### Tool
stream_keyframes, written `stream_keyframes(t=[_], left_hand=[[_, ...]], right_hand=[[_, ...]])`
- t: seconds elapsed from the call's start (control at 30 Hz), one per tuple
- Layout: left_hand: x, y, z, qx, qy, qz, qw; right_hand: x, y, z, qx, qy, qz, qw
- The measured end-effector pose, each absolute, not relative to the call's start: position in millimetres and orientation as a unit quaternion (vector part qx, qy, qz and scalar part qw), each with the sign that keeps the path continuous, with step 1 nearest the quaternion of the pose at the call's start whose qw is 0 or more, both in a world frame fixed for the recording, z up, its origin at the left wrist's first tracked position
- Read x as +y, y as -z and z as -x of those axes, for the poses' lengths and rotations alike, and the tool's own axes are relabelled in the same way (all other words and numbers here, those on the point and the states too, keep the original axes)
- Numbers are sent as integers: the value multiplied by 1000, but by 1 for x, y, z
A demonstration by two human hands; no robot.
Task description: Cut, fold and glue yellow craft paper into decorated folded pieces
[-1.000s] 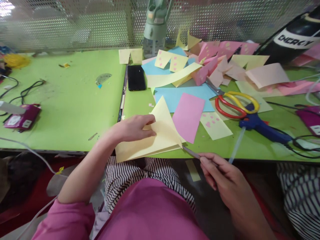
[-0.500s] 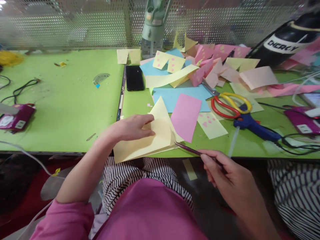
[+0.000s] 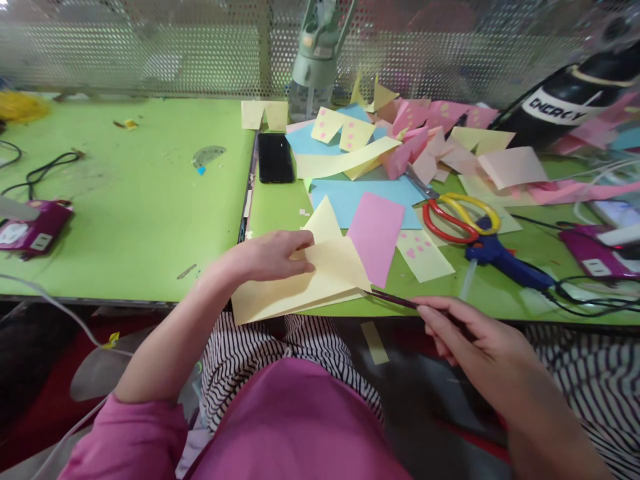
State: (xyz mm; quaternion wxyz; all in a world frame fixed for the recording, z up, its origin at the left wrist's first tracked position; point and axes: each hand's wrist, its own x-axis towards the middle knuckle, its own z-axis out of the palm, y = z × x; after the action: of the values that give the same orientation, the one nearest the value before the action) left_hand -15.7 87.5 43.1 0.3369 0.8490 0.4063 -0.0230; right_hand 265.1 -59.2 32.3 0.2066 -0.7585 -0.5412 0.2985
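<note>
Near the table's front edge lies a folded pale yellow paper (image 3: 330,270), one pointed part standing out at its back. My left hand (image 3: 277,257) is on the paper's left part, thumb and fingers gripping it. My right hand (image 3: 463,330), to the right and just past the edge, holds a thin dark pointed tool (image 3: 393,299), its tip at the paper's right corner. A pink sheet (image 3: 377,233) lies right behind the paper, beside a yellow card with pink spots (image 3: 425,255).
A black phone (image 3: 275,158) and a clear bottle (image 3: 313,73) stand behind. Red and yellow handled scissors (image 3: 453,219), a blue glue gun (image 3: 510,259), cut paper pieces (image 3: 367,203) and a black bottle (image 3: 565,100) are at right. A purple box (image 3: 37,229) sits left.
My right hand and the tool have moved right. The paper's right part now lies flatter, its corner further right. The view has shifted slightly.
</note>
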Motion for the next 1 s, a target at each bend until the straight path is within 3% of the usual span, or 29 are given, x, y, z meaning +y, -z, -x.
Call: stream_keyframes(t=[0.37, 0.6, 1.0], left_hand=[[87, -42, 16, 408, 22, -851, 330], [87, -43, 16, 410, 18, -846, 340], [88, -42, 18, 399, 25, -852, 338]], right_hand=[[-48, -46, -263, -590, -223, 750, 196], [-41, -52, -264, -588, -253, 743, 195], [-37, -57, -266, -737, -107, 626, 232]])
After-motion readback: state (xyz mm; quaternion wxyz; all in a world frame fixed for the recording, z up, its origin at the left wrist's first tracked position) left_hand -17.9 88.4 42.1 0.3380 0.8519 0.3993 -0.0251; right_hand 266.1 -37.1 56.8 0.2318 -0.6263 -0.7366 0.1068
